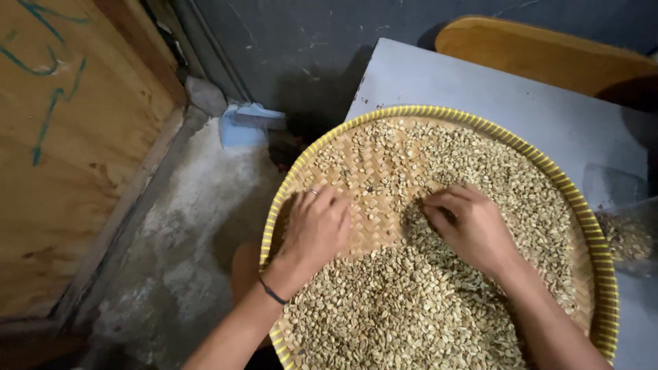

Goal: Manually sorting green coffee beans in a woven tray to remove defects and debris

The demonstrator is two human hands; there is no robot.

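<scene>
So there's a grey counter [480, 89] with a big round woven tray [603, 274] sitting on it, yellow rim, hanging a bit over the counter's near-left edge above the concrete floor [185, 226]. The tray's loaded with pale beans [411, 308], thick near the person and thinner up top, with a bare patch of weave in the middle. Left hand [317, 229] lies flat, fingers loosely spread on that bare patch, and right hand [469, 226] is curled with fingertips pinched down in the beans.
</scene>
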